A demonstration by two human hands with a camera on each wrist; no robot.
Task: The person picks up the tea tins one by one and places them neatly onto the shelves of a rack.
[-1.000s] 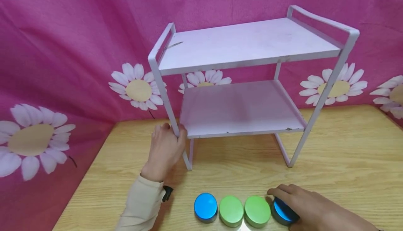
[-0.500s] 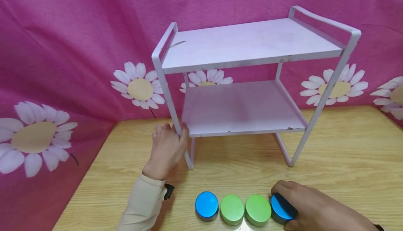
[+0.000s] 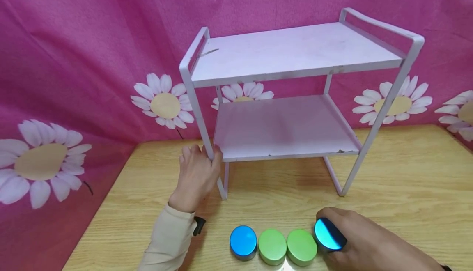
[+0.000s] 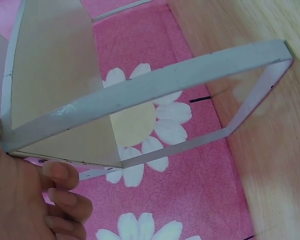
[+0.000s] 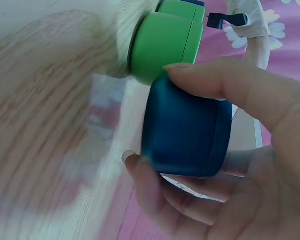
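A white two-tier metal shelf rack stands on the wooden table. My left hand grips its left front post near the lower tier; in the left wrist view the thumb side of that hand meets the frame's corner and the fingers curl beneath. At the front right my right hand holds a round blue tin between thumb and fingers. The tin is tilted; in the right wrist view this blue tin seems just off the tabletop. Beside it stand two green tins and another blue tin in a row.
Behind and to the left hangs a pink cloth printed with white daisies. The rack's upper tier has raised side rails. The wooden tabletop extends between the rack and the row of tins.
My right hand has closed round the right-hand blue tin and tipped it, raising it slightly. The left hand keeps its hold on the rack. The view has shifted a little.
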